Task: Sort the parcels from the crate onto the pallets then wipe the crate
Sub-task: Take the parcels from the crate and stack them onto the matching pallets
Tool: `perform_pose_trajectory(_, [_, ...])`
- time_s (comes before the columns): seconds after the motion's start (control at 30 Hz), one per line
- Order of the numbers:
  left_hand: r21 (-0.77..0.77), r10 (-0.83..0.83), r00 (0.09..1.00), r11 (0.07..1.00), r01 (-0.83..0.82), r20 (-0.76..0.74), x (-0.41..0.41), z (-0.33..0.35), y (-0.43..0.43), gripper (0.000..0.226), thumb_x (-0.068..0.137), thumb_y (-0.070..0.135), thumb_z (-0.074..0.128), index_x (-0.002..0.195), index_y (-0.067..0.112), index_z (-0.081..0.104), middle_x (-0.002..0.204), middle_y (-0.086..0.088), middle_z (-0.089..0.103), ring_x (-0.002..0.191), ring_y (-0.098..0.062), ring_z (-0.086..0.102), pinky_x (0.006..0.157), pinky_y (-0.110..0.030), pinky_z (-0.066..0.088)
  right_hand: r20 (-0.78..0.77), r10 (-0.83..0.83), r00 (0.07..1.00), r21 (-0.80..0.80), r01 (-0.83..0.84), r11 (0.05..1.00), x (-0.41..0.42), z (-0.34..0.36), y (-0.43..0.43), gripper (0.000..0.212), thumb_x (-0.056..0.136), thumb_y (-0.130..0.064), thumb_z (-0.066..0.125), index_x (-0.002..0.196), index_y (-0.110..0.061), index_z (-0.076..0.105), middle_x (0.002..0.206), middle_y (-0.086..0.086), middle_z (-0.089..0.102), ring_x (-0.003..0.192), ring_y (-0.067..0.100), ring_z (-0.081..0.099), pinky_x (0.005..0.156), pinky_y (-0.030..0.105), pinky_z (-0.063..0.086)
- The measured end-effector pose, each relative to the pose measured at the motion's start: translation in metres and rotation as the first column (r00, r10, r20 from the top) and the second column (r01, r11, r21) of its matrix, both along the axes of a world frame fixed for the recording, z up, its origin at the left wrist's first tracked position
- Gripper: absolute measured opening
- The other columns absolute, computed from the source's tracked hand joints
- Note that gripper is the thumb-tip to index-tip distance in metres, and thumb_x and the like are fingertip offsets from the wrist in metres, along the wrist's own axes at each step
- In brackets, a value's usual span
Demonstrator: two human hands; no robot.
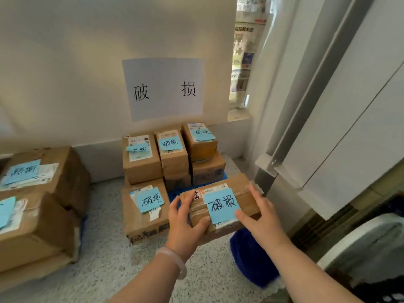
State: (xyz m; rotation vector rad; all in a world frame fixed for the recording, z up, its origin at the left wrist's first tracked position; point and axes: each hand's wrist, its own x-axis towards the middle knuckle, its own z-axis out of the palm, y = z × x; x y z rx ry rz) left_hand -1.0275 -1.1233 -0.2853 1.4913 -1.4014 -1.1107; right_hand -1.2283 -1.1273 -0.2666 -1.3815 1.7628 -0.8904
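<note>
A flat brown cardboard parcel (244, 189) with a blue handwritten note on top is held between both my hands, just above the front right of a blue pallet (178, 193). My left hand (185, 224) grips its near left edge, thumb on top. My right hand (260, 213) clasps its right side, thumb on the note. Several taped parcels with the same kind of blue note stand stacked on that pallet against the wall; the nearest one (145, 213) lies just left of the held parcel. The crate is not in view.
A white paper sign (162, 88) with two black characters hangs on the wall above the stack. Larger parcels (39, 206) with blue notes sit at the left. A white radiator (341, 127) stands at the right. A blue object (249, 256) lies on the speckled floor under my right forearm.
</note>
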Motion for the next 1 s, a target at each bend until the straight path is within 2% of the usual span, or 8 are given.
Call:
perform_pose_trajectory(0.07, [0.037, 0.017, 1.000, 0.999, -0.017, 0.016, 0.001, -0.004, -0.008, 0.060, 0.088, 0.023, 0.072, 0.126, 0.052, 0.036, 0.153, 0.006, 0.007, 0.139, -0.011, 0.017, 0.107, -0.021, 0.027, -0.015, 0.001, 1.000, 0.028, -0.001, 1.000, 0.001, -0.007, -0.012, 0.073, 0.086, -0.035, 0.073, 0.142, -0.055, 0.031, 0.146, -0.002, 0.032, 0.129, 0.016, 0.039, 0.107, 0.040, 0.045])
perform_pose_trajectory(0.13, [0.066, 0.034, 0.999, 0.997, -0.037, 0.042, 0.000, -0.007, -0.016, 0.060, 0.086, 0.027, 0.074, 0.126, 0.053, 0.036, 0.150, 0.007, 0.008, 0.139, -0.015, 0.020, 0.112, -0.026, 0.031, -0.034, 0.005, 0.999, 0.052, -0.003, 0.999, 0.000, -0.012, -0.022, 0.070, 0.086, -0.036, 0.073, 0.142, -0.054, 0.035, 0.144, -0.002, 0.033, 0.127, 0.015, 0.040, 0.104, 0.040, 0.046])
perform_pose_trajectory(0.27, [0.121, 0.010, 0.988, 0.992, -0.029, 0.157, 0.003, -0.015, -0.047, 0.078, 0.083, 0.039, 0.075, 0.144, 0.047, 0.028, 0.155, 0.008, 0.004, 0.144, -0.016, 0.017, 0.117, -0.031, 0.027, -0.075, 0.066, 0.995, 0.100, -0.059, 0.993, 0.003, -0.030, -0.055, 0.073, 0.085, -0.038, 0.073, 0.146, -0.047, 0.035, 0.147, -0.001, 0.031, 0.133, 0.016, 0.035, 0.106, 0.036, 0.038])
perform_pose_trajectory(0.4, [0.220, -0.053, 0.914, 0.975, -0.040, 0.402, 0.009, -0.022, -0.079, 0.092, 0.086, 0.050, 0.068, 0.156, 0.039, 0.010, 0.164, 0.005, -0.006, 0.151, -0.020, 0.009, 0.119, -0.033, 0.016, -0.060, 0.157, 0.986, 0.160, -0.146, 0.976, 0.009, -0.049, -0.092, 0.076, 0.086, -0.035, 0.073, 0.148, -0.044, 0.030, 0.147, 0.001, 0.030, 0.131, 0.013, 0.035, 0.107, 0.031, 0.035])
perform_pose_trajectory(0.6, [0.271, -0.088, 0.751, 0.955, -0.124, 0.655, 0.005, -0.041, -0.108, 0.088, 0.092, 0.059, 0.053, 0.156, 0.038, -0.005, 0.164, -0.003, -0.016, 0.151, -0.029, 0.001, 0.121, -0.041, 0.009, -0.058, 0.252, 0.966, 0.178, -0.238, 0.955, 0.023, -0.080, -0.134, 0.078, 0.088, -0.033, 0.071, 0.151, -0.038, 0.025, 0.147, 0.002, 0.028, 0.118, 0.002, 0.028, 0.099, 0.021, 0.030])
perform_pose_trajectory(0.77, [0.273, -0.130, 0.623, 0.952, -0.140, 0.771, -0.001, -0.054, -0.117, 0.082, 0.095, 0.061, 0.042, 0.157, 0.032, -0.004, 0.161, -0.012, -0.021, 0.150, -0.035, 0.002, 0.121, -0.046, 0.010, -0.149, 0.280, 0.948, 0.135, -0.261, 0.956, 0.027, -0.094, -0.153, 0.078, 0.088, -0.041, 0.068, 0.151, -0.039, 0.024, 0.149, 0.000, 0.024, 0.132, 0.014, 0.031, 0.101, 0.030, 0.035])
perform_pose_trajectory(0.9, [0.290, -0.158, 0.639, 0.951, -0.106, 0.753, 0.001, -0.055, -0.117, 0.080, 0.097, 0.057, 0.042, 0.157, 0.031, -0.005, 0.160, -0.010, -0.027, 0.150, -0.034, -0.004, 0.121, -0.047, 0.005, -0.242, 0.282, 0.928, 0.126, -0.258, 0.958, 0.031, -0.101, -0.154, 0.079, 0.087, -0.049, 0.065, 0.151, -0.042, 0.020, 0.153, -0.001, 0.016, 0.138, 0.023, 0.027, 0.104, 0.040, 0.039])
perform_pose_trajectory(1.0, [0.260, -0.188, 0.579, 0.965, -0.042, 0.793, 0.005, -0.052, -0.110, 0.082, 0.098, 0.058, 0.039, 0.156, 0.029, -0.011, 0.157, -0.007, -0.034, 0.150, -0.031, -0.015, 0.120, -0.045, -0.004, -0.412, 0.287, 0.865, 0.096, -0.272, 0.958, 0.030, -0.102, -0.146, 0.079, 0.088, -0.057, 0.056, 0.153, -0.042, 0.013, 0.162, -0.002, -0.002, 0.147, 0.027, 0.008, 0.116, 0.047, 0.024])
